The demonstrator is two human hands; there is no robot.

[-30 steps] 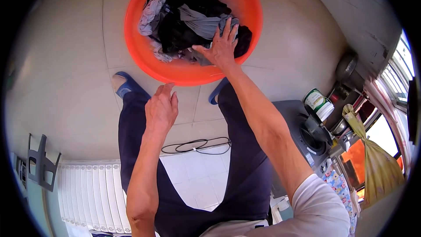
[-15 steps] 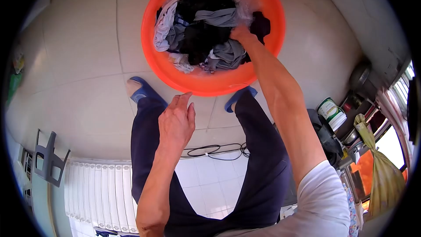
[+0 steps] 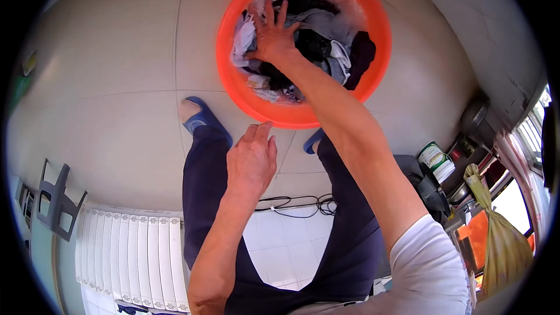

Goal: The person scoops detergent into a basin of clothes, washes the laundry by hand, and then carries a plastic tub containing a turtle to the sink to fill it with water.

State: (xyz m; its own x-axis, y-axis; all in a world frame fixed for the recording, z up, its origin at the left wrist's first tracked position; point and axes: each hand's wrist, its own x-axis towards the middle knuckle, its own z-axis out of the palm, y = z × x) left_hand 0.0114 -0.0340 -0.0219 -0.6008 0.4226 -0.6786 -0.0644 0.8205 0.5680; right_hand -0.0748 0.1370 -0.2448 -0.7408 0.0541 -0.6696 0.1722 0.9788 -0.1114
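A round orange basin (image 3: 224, 38) on the floor holds water and a heap of wet clothes. Among them are a white garment (image 3: 244, 38), black cloth (image 3: 312, 44), grey cloth (image 3: 321, 23) and a dark garment (image 3: 363, 55) against the right side. My right hand (image 3: 274, 38) lies over the left part of the heap, fingers spread, touching the white and dark cloth without gripping it. My left hand (image 3: 252, 160) hangs in front of the basin's near rim, empty, with its fingers loosely stretched out.
My slippered feet stand at the basin's near side, with a blue slipper (image 3: 204, 118) on the left. A black cable (image 3: 297, 203) lies behind them. A white radiator (image 3: 131, 256) and a grey stool (image 3: 58, 201) are lower left; a white bucket (image 3: 436, 160) stands right.
My right hand has moved from the basin's right side to its left, fingers now spread. The clothes have shifted. The basin appears further right in view; my left hand stays near the rim.
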